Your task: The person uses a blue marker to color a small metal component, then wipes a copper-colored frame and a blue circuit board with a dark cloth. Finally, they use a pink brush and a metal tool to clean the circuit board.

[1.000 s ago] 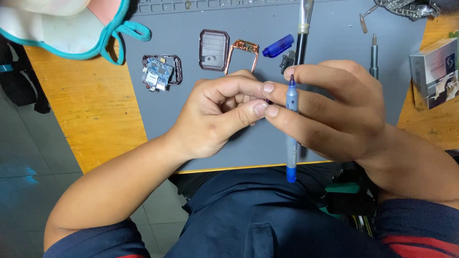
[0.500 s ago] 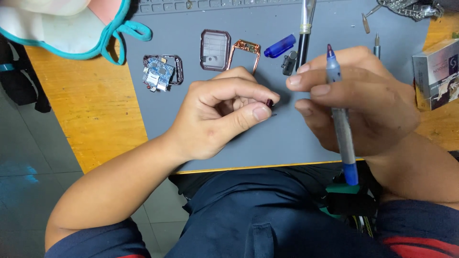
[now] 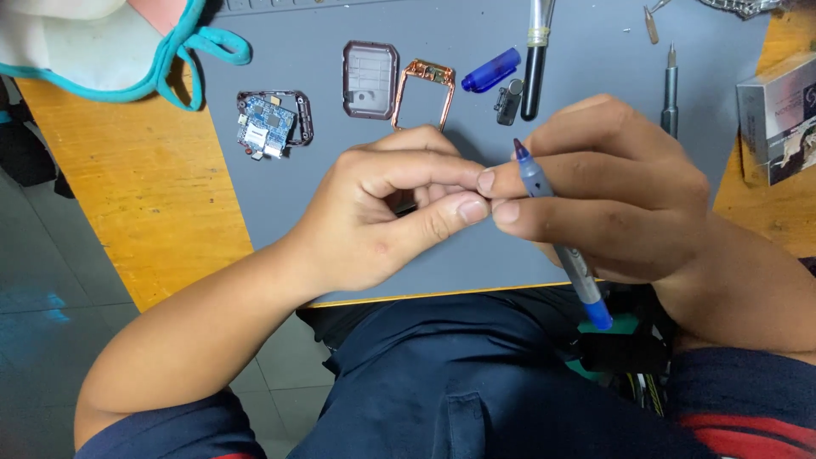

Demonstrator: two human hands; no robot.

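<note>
My left hand (image 3: pixel 387 217) is curled over the grey work mat (image 3: pixel 280 195), thumb and forefinger pinched on a small part that is mostly hidden inside the fingers. My right hand (image 3: pixel 616 191) meets it fingertip to fingertip and holds a blue-capped pen (image 3: pixel 561 246) slanted, its dark tip pointing up and away, its blue end over my lap. Both hands hover just above the mat's front edge.
On the mat lie a small blue circuit board in a dark frame (image 3: pixel 274 125), a dark rectangular cover (image 3: pixel 371 79), a copper-coloured frame (image 3: pixel 423 92), a blue cap (image 3: pixel 491 70), a black pen-like tool (image 3: pixel 535 59) and a slim screwdriver (image 3: pixel 670 89). A small box (image 3: pixel 778 115) sits right; cloth (image 3: pixel 102 42) top left.
The pen swung from pointing tip-down to tip-up in my right hand. My hands parted briefly, then closed together again with fingertips touching.
</note>
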